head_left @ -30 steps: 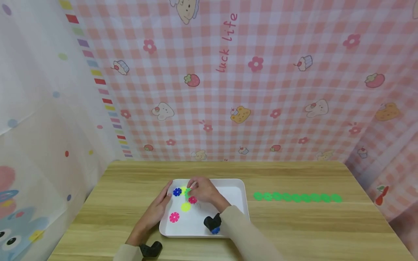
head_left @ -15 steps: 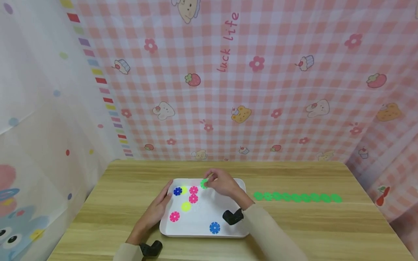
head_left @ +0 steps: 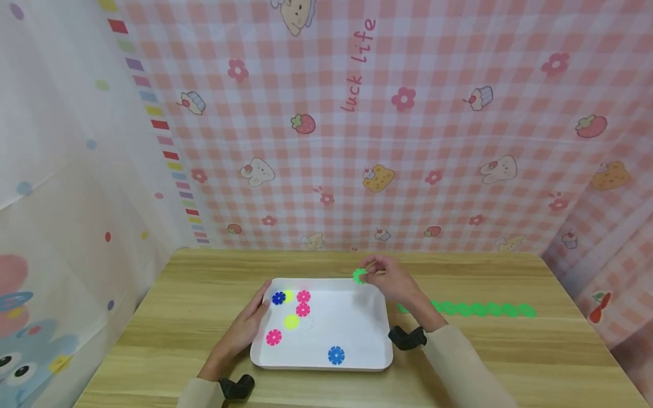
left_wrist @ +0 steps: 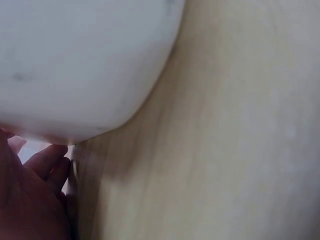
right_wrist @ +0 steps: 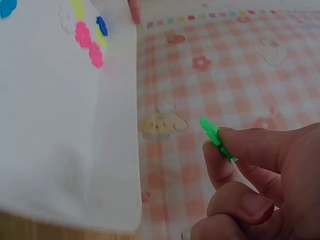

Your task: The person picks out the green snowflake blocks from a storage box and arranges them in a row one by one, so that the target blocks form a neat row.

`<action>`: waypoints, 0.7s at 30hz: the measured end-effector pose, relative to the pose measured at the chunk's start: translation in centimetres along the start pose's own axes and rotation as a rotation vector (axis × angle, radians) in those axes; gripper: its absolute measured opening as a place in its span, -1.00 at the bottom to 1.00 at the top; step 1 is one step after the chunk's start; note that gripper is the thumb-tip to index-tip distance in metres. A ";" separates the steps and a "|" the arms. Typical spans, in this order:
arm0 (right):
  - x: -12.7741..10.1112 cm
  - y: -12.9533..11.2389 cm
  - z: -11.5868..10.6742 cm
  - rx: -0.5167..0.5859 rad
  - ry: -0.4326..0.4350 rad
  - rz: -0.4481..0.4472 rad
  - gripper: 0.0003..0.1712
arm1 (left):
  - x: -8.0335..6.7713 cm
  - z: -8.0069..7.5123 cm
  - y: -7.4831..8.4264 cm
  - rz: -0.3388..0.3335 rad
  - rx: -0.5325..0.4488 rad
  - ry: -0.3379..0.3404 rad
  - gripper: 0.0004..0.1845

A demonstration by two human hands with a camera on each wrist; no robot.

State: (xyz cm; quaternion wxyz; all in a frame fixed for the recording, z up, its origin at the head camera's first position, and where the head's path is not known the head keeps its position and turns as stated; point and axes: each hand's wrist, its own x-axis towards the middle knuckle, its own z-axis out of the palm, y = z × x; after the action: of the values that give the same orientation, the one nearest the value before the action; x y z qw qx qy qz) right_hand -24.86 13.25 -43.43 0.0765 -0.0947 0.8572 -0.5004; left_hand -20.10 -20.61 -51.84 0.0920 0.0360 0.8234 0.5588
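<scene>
Between thumb and fingertips, my right hand pinches a green snowflake disc, a notched plastic building piece, above the tray's back right corner. In the right wrist view the disc is seen nearly edge-on. My left hand grips the left rim of the white tray, its thumb at the rim and its fingers along the outside. Inside the tray lie several pink discs, yellow discs, a dark blue disc, a lighter blue disc and a faint clear disc.
A row of several green discs lies on the wooden table right of the tray; my right forearm covers part of its left end. A checked cloth hangs behind the table's back edge.
My right hand has lifted the green disc from among the pieces at the tray's left and carried it rightward to the back right corner. My left hand stays at the rim.
</scene>
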 end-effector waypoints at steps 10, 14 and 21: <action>-3.2 3.9 -6.9 0.002 0.117 0.000 -0.67 | -0.3 -0.3 0.2 0.005 0.004 0.011 -0.48; -4.9 5.7 -9.8 -0.055 0.182 0.031 -0.57 | -0.3 -0.3 0.3 0.005 0.005 0.014 -0.47; -8.1 9.5 -13.9 -0.135 0.330 0.059 -0.47 | -0.1 -0.1 -0.1 0.014 0.002 0.004 -0.47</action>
State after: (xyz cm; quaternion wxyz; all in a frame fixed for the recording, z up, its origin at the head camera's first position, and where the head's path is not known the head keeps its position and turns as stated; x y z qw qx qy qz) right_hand -20.98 31.47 -44.61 -0.0571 0.0092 0.8921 -0.4481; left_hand -20.04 -20.69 -51.87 0.0867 0.0407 0.8239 0.5585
